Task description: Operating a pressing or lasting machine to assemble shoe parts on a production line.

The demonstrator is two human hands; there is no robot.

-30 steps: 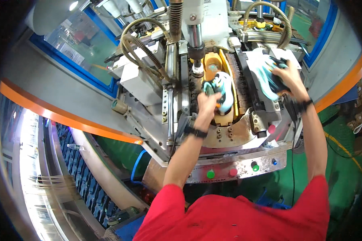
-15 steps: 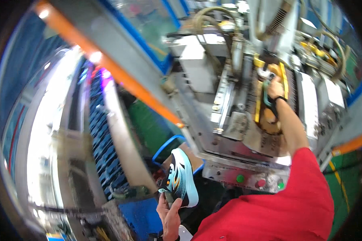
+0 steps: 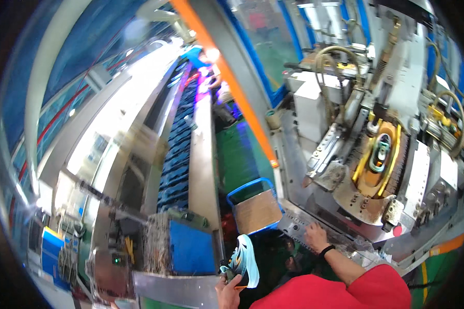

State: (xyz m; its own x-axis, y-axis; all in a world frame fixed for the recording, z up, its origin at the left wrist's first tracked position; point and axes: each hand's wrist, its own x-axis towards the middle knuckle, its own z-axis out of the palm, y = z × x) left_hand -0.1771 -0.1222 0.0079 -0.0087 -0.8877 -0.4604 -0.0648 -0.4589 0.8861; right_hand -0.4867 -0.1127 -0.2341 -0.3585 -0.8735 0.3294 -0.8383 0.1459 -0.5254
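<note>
Since a second ago the view has swung left, away from the machine, and the left hand [image 3: 227,291] has come off the press with the shoe [image 3: 244,262] — one second back both hands were at the machine's cradles, each on a shoe. The yellow cradle [image 3: 379,159] now stands bare, only its metal form showing, which suggests the pressing step for this shoe is over. Left hand is closed on the shoe from below, sole edge turned up, at the lower edge of view beside the blue bin [image 3: 255,206]. Right hand [image 3: 314,237] rests flat, fingers spread, on the machine's front panel [image 3: 294,224] — holding nothing, well apart from the shoe.
</note>
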